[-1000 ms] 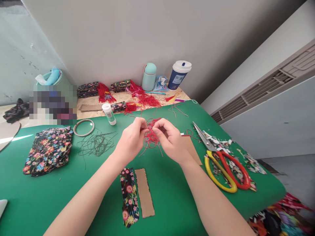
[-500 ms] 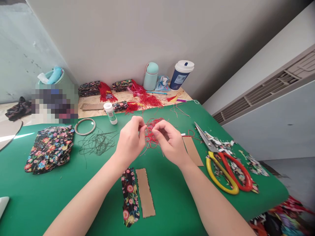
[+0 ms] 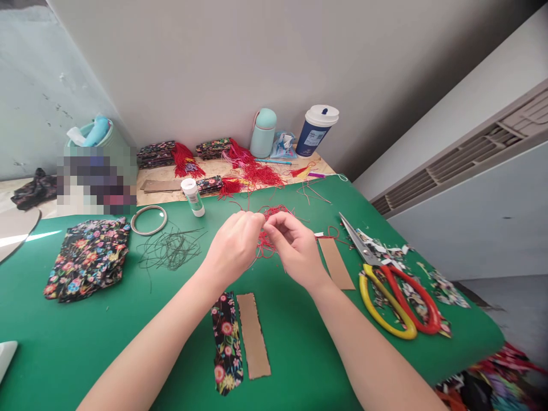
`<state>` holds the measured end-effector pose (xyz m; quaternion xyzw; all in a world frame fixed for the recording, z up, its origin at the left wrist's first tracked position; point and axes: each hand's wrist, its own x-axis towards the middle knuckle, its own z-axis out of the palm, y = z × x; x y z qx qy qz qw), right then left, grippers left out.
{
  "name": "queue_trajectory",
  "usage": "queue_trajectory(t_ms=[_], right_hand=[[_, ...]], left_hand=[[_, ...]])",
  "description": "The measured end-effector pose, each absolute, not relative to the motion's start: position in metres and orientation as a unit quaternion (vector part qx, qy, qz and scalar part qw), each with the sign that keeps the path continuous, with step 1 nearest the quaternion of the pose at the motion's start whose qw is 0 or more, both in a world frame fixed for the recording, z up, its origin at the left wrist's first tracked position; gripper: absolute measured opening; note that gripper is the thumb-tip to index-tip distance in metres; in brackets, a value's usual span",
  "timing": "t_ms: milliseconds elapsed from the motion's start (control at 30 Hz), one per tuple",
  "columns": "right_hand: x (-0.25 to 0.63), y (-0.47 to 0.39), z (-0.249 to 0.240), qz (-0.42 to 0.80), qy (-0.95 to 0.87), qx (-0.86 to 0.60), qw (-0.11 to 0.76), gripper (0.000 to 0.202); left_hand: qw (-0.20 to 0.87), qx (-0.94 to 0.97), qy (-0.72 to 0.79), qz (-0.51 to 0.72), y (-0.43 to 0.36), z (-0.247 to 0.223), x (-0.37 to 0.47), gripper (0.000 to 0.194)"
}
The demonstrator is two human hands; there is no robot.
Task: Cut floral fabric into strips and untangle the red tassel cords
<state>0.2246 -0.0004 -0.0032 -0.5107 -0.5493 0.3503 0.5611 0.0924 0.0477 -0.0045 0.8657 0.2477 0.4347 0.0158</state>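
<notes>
My left hand (image 3: 235, 245) and my right hand (image 3: 295, 242) meet at the fingertips above a tangle of red cord (image 3: 266, 244). Both are closed in a pinch, apparently on a thin cord, most of which my fingers hide. Below them on the green mat lie a floral fabric strip (image 3: 226, 345) and, just right of it, a brown cardboard strip (image 3: 254, 337) with dark edges. Another cardboard piece (image 3: 336, 264) rests to the right of my right hand. Loose dark green cord (image 3: 170, 249) spreads out left of my left hand.
Large scissors (image 3: 385, 291) with yellow and red handles lie at right among fabric scraps (image 3: 447, 285). A glue stick (image 3: 193, 198), a ring (image 3: 148, 220) and folded floral fabric (image 3: 88, 260) are at left. Along the back stand a mint bottle (image 3: 262, 137), a paper cup (image 3: 315, 132) and red tassels (image 3: 185, 160).
My left hand has turned over and moved slightly right and down, so its fingertips now meet those of my right hand. The right hand has barely moved.
</notes>
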Motion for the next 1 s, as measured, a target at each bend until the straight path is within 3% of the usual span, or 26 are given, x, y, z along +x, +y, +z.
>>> queue_trajectory(t_ms=[100, 267, 467, 600, 733, 1000], right_hand=[[0.222, -0.003, -0.004, 0.311, -0.592, -0.512, 0.539, 0.013], [0.222, -0.004, -0.003, 0.131, -0.710, -0.482, 0.496, 0.012], [0.230, -0.005, -0.002, 0.052, -0.775, -0.424, 0.466, 0.014], [0.229, -0.006, 0.001, 0.117, -0.660, -0.507, 0.541, 0.026], [0.228, 0.000, -0.001, 0.241, -0.581, -0.538, 0.560, 0.014], [0.233, 0.006, -0.004, 0.262, -0.555, -0.535, 0.581, 0.015]], left_hand=[[0.062, 0.838, 0.292, 0.456, 0.048, -0.004, 0.092, 0.013], [0.196, 0.765, 0.375, 0.485, 0.043, 0.001, 0.093, 0.023], [0.341, 0.664, 0.417, 0.518, 0.045, 0.005, 0.093, 0.021], [0.408, 0.620, 0.409, 0.531, 0.045, 0.007, 0.094, 0.015], [0.434, 0.617, 0.390, 0.528, 0.042, 0.006, 0.098, 0.009], [0.491, 0.597, 0.368, 0.517, 0.037, 0.009, 0.101, 0.008]])
